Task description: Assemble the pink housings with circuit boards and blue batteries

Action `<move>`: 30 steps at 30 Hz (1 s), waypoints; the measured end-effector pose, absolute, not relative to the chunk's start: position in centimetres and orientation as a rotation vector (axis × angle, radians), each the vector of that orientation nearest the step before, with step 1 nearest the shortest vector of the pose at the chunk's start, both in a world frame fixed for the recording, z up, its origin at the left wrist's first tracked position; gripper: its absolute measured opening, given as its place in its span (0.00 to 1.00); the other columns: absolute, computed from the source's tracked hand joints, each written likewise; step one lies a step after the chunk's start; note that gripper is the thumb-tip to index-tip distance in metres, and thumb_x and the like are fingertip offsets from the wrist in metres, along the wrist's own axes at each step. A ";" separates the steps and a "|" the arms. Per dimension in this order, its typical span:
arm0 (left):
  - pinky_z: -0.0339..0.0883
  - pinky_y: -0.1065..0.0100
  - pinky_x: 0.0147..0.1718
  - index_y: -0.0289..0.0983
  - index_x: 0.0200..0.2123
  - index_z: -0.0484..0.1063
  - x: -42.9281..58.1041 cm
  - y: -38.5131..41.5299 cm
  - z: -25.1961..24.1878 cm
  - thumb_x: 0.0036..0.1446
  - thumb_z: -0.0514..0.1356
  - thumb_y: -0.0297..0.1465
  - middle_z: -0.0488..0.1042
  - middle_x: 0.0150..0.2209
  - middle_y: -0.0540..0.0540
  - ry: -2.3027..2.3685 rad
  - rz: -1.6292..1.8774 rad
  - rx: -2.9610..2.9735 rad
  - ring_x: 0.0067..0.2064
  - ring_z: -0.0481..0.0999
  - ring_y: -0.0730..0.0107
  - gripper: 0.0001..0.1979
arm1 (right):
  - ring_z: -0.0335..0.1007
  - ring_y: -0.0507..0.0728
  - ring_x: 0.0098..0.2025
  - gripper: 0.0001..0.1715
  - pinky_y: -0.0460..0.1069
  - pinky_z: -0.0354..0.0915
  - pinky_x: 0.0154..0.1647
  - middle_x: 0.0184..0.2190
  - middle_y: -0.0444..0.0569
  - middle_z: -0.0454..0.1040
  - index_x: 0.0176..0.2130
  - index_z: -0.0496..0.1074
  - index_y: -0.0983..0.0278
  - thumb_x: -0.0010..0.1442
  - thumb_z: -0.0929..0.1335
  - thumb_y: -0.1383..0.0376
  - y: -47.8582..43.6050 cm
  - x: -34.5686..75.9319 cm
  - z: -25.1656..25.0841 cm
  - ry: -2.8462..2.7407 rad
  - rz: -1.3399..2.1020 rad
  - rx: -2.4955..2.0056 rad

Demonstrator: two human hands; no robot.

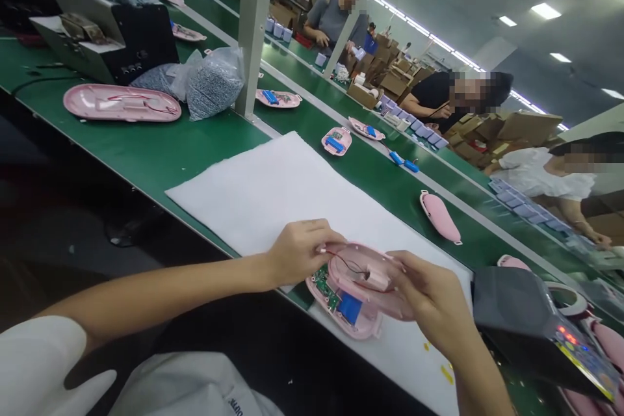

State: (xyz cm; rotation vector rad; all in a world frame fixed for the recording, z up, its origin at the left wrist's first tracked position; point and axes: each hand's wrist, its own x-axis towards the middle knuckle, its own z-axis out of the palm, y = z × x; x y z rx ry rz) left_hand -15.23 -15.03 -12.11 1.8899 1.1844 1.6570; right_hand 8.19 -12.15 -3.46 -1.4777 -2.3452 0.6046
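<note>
Pink housing halves (373, 276) lay open over the near end of a white foam sheet (273, 195) on the green counter (146, 143), the two parts held just apart. The lower half (363, 330) rested on the foam, with a green circuit board (324, 289) and a blue battery pack (350, 307) already seated inside it. The upper half (385, 302) was lifted above it at an angle, with thin red and black wires (346, 261) running across its inner face. The left grip (302, 252) was clenched, pinching the red wire near its end at the upper half's rim; the right grip (429, 296) held that half by its edge, fingers wrapped over the rim. As things lay, board and battery were in place, while the two halves were not yet closed together. Whether the wires were fixed at both ends could not be told. Farther along the counter sat a small pink shell (336, 143) holding a blue battery, a closed pink cover (440, 216), a large pink shell (121, 103) and a clear bag of grey pellets (214, 83). A black device with a lit panel (526, 318) stood beside the right grip. Co-workers (336, 19) sat across the line among cardboard boxes (394, 81).
</note>
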 end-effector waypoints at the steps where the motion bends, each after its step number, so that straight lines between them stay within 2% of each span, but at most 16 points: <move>1: 0.71 0.70 0.34 0.37 0.38 0.79 -15.2 -15.1 -12.3 0.64 0.57 0.27 0.77 0.34 0.45 1.194 1.719 2.047 0.34 0.75 0.71 0.09 | 0.72 0.55 0.30 0.20 0.47 0.64 0.31 0.30 0.46 0.78 0.41 0.76 0.60 0.64 0.63 0.51 -12.3 7.6 -3.6 -2.344 0.555 -1.468; 5: 0.75 0.64 0.43 0.39 0.36 0.79 -15.3 -14.8 -12.7 0.64 0.58 0.27 0.73 0.44 0.41 1.232 1.759 2.260 0.46 0.74 0.64 0.09 | 0.73 0.55 0.29 0.19 0.46 0.64 0.29 0.29 0.45 0.78 0.40 0.76 0.60 0.64 0.62 0.52 -12.9 6.6 -3.8 -2.319 0.417 -1.416; 8: 0.76 0.65 0.43 0.39 0.35 0.81 -15.1 -14.6 -12.5 0.62 0.61 0.29 0.71 0.47 0.42 1.090 1.708 1.957 0.44 0.74 0.66 0.07 | 0.74 0.54 0.29 0.18 0.46 0.63 0.30 0.30 0.44 0.79 0.41 0.76 0.60 0.65 0.63 0.52 -13.4 6.3 -3.9 -2.260 0.324 -1.396; 11: 0.75 0.68 0.39 0.37 0.33 0.80 -14.8 -14.7 -12.2 0.57 0.67 0.32 0.74 0.44 0.42 0.995 1.673 1.513 0.40 0.77 0.68 0.05 | 0.75 0.54 0.31 0.18 0.46 0.63 0.31 0.30 0.43 0.79 0.41 0.75 0.60 0.65 0.63 0.52 -13.2 6.1 -4.1 -2.244 0.304 -1.403; 12: 0.74 0.69 0.37 0.36 0.34 0.79 -14.8 -14.7 -12.0 0.55 0.68 0.33 0.76 0.43 0.43 0.998 1.654 1.369 0.38 0.78 0.67 0.06 | 0.75 0.55 0.32 0.18 0.47 0.63 0.32 0.31 0.44 0.79 0.41 0.75 0.60 0.65 0.63 0.52 -13.0 6.1 -4.2 -2.252 0.321 -1.404; 14: 0.73 0.70 0.33 0.36 0.42 0.75 -15.0 -14.5 -11.7 0.50 0.71 0.33 0.78 0.38 0.44 0.992 1.542 1.165 0.35 0.79 0.67 0.16 | 0.76 0.55 0.33 0.18 0.47 0.64 0.34 0.32 0.44 0.80 0.41 0.76 0.60 0.64 0.64 0.52 -12.3 6.1 -4.3 -2.250 0.375 -1.415; 16: 0.72 0.72 0.29 0.35 0.46 0.72 -15.2 -14.2 -11.4 0.48 0.71 0.29 0.79 0.33 0.46 0.969 1.399 1.063 0.31 0.78 0.68 0.22 | 0.76 0.57 0.36 0.17 0.48 0.65 0.36 0.34 0.45 0.80 0.40 0.76 0.60 0.63 0.64 0.52 -11.4 5.9 -4.4 -2.230 0.413 -1.434; 18: 0.71 0.72 0.29 0.33 0.44 0.73 -15.5 -13.8 -11.4 0.45 0.69 0.24 0.78 0.28 0.47 0.949 1.317 1.023 0.30 0.78 0.68 0.19 | 0.76 0.58 0.37 0.18 0.49 0.65 0.38 0.36 0.46 0.80 0.40 0.76 0.60 0.62 0.65 0.51 -10.7 5.3 -4.4 -2.234 0.395 -1.427; 21: 0.73 0.70 0.31 0.32 0.41 0.74 -15.5 -13.4 -11.4 0.45 0.67 0.23 0.78 0.30 0.45 0.953 1.327 0.976 0.32 0.79 0.65 0.16 | 0.75 0.58 0.38 0.20 0.50 0.64 0.39 0.38 0.47 0.80 0.42 0.76 0.60 0.58 0.67 0.49 -9.9 3.5 -4.6 -2.312 0.292 -1.357; 26: 0.71 0.72 0.31 0.32 0.43 0.74 -15.7 -13.6 -11.4 0.48 0.66 0.29 0.78 0.32 0.45 1.017 1.335 1.042 0.33 0.78 0.67 0.17 | 0.64 0.53 0.25 0.13 0.48 0.53 0.27 0.22 0.43 0.72 0.27 0.70 0.61 0.55 0.67 0.55 -9.0 0.5 -5.3 -2.443 0.196 -1.503; 30: 0.73 0.70 0.34 0.34 0.39 0.75 -15.6 -13.5 -10.7 0.48 0.64 0.36 0.79 0.35 0.46 1.142 1.314 1.274 0.36 0.79 0.63 0.15 | 0.68 0.54 0.29 0.10 0.48 0.55 0.30 0.26 0.44 0.74 0.29 0.71 0.62 0.55 0.68 0.57 -9.1 0.0 -4.7 -2.480 0.168 -1.472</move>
